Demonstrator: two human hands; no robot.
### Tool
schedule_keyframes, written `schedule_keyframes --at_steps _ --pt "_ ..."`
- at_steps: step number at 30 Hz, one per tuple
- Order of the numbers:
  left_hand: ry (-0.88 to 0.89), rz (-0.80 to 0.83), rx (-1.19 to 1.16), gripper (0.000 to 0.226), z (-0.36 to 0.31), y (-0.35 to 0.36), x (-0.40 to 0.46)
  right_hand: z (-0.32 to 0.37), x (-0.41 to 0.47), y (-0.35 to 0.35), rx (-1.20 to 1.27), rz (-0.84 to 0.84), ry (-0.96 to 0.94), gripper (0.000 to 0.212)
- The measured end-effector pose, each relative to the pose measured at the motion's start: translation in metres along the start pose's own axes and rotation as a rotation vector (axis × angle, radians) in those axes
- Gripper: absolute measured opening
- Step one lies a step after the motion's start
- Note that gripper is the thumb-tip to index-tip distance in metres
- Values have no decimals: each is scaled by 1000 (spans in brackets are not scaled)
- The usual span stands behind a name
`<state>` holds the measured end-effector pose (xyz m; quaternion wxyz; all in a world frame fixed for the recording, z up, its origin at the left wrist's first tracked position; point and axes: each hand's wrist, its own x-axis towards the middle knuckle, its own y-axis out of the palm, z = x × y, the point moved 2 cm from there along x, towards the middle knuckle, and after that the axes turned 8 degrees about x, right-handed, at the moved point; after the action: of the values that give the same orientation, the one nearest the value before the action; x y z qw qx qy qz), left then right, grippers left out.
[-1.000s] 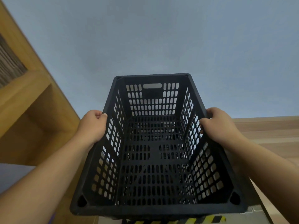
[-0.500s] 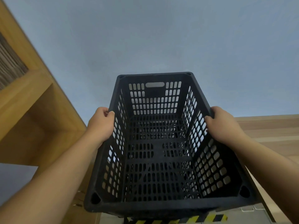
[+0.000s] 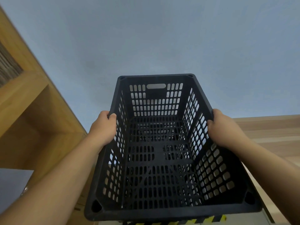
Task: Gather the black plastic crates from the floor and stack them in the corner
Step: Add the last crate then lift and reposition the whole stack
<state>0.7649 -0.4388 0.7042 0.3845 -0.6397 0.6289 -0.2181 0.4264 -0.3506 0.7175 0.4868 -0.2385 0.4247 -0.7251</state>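
Crate (image 3: 162,151) is up off the floor, carried open-side-up between us and the grey wall (image 3: 146,38). We grip it mid-rim: left hand (image 3: 103,127) curled over the left rim, right hand (image 3: 225,127) over the right. Looks like the carry step; next we need to lower it square onto the corner stack, which we can't see.

Both arms reach forward. The left hand (image 3: 103,127) grips the left rim of the black crate (image 3: 162,153), and the right hand (image 3: 224,127) grips the right rim.
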Motion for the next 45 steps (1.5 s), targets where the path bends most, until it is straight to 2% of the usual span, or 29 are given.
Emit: schedule_keyframes --at_steps 7,13,24,29,45 --pt "-15 63 -10 40 -4 -4 2 0 -7 1 -66 3 5 5" --pt "-7 44 -3 40 -3 0 -2 0 -1 5 -83 -28 33 16" --pt "-26 18 -27 41 -4 2 -9 -7 11 5 -117 -44 -35 10" --pt "-60 8 -78 41 -7 10 -25 -12 17 -4 -142 -26 -98 19" --pt "-232 -188 -254 37 -7 44 -77 -16 70 -16 -165 120 -308 30"
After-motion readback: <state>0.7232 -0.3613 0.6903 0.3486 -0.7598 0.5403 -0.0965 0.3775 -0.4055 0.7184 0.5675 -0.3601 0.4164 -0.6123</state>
